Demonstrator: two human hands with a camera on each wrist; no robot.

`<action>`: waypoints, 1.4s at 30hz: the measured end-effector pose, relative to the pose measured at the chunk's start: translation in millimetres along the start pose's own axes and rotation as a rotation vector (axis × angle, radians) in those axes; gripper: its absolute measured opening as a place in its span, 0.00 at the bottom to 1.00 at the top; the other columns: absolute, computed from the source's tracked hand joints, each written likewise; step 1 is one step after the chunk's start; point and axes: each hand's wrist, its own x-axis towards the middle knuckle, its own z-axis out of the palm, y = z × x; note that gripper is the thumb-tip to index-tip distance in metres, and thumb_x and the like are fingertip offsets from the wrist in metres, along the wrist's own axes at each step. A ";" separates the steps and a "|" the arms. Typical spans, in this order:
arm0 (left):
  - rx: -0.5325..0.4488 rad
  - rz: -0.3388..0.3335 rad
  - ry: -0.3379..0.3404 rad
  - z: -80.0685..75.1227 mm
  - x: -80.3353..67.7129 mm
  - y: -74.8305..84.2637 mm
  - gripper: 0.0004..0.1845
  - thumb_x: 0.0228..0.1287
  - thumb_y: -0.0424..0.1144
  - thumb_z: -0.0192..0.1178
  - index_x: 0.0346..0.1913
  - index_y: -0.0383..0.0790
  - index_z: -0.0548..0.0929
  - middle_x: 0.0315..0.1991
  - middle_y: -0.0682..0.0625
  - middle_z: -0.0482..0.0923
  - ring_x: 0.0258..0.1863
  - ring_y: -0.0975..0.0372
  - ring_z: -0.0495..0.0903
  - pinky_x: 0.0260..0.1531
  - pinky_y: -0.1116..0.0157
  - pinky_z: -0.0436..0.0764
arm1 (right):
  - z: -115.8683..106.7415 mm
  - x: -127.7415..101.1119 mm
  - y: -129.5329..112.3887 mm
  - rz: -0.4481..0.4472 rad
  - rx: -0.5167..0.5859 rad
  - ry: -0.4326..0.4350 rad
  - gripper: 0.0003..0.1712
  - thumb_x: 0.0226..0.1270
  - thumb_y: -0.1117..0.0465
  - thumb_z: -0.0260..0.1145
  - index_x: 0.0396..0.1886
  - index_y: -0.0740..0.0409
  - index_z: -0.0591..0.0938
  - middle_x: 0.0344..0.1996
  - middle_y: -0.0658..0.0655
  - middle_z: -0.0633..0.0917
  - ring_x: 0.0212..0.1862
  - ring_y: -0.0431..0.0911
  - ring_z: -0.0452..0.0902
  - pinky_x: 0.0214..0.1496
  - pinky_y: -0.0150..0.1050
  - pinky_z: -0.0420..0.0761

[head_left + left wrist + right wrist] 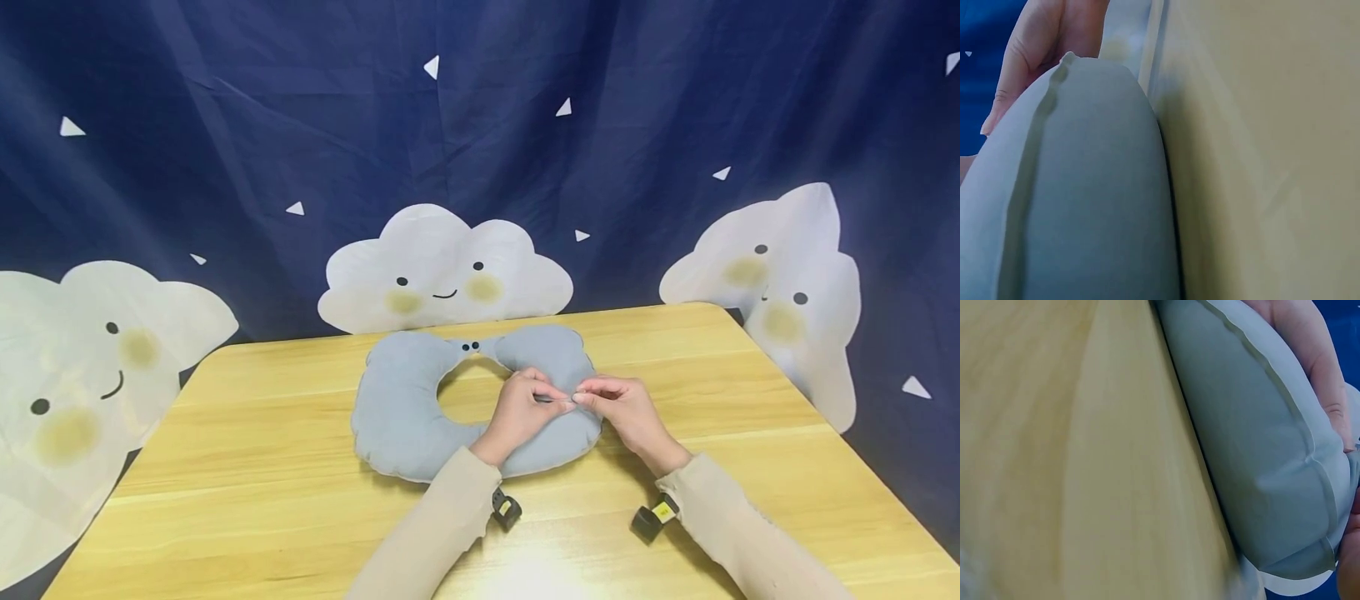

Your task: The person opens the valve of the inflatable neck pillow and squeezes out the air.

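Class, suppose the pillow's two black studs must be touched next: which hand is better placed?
Probably the left hand: it is nearer the black studs, while the right hand is farther off, by the right edge of the grey pillow.

No legible txt, no., brand or sign w/ wording in any of my 3 views. Closest is the small yellow label (663, 511) on the black wrist cam (647, 524) at my R cuff: it has tiny dark marks, too small to make out. The other black wrist cam (507, 512), at my L cuff, shows a yellowish patch too, also illegible; can't tell if it's a label. Printed signs on the navy curtain (367, 150) are pics only: smiley faces on white clouds (446, 312), plus small white triangles (432, 67).
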 end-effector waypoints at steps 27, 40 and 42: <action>-0.110 -0.062 -0.040 0.0 1.5 -6.2 0.04 0.52 0.36 0.71 0.32 0.41 0.90 0.32 0.52 0.81 0.38 0.64 0.76 0.44 0.69 0.74 | -9.9 1.2 5.2 -0.075 -0.166 -0.165 0.08 0.53 0.71 0.70 0.35 0.67 0.85 0.32 0.54 0.83 0.30 0.38 0.73 0.29 0.28 0.75; -0.203 -0.091 -0.057 -4.3 0.0 -7.1 0.03 0.53 0.36 0.70 0.31 0.40 0.90 0.31 0.51 0.86 0.38 0.65 0.82 0.43 0.70 0.78 | 0.0 -3.9 -12.0 -0.051 -0.205 -0.093 0.03 0.55 0.74 0.67 0.30 0.72 0.84 0.28 0.64 0.83 0.30 0.38 0.76 0.33 0.27 0.76; -0.206 -0.091 -0.064 -4.8 -0.1 -7.7 0.03 0.53 0.36 0.70 0.31 0.40 0.89 0.31 0.51 0.86 0.38 0.65 0.82 0.42 0.70 0.78 | -0.5 -4.1 -8.6 -0.065 -0.164 -0.087 0.04 0.54 0.75 0.68 0.30 0.73 0.84 0.27 0.62 0.84 0.30 0.38 0.76 0.33 0.28 0.77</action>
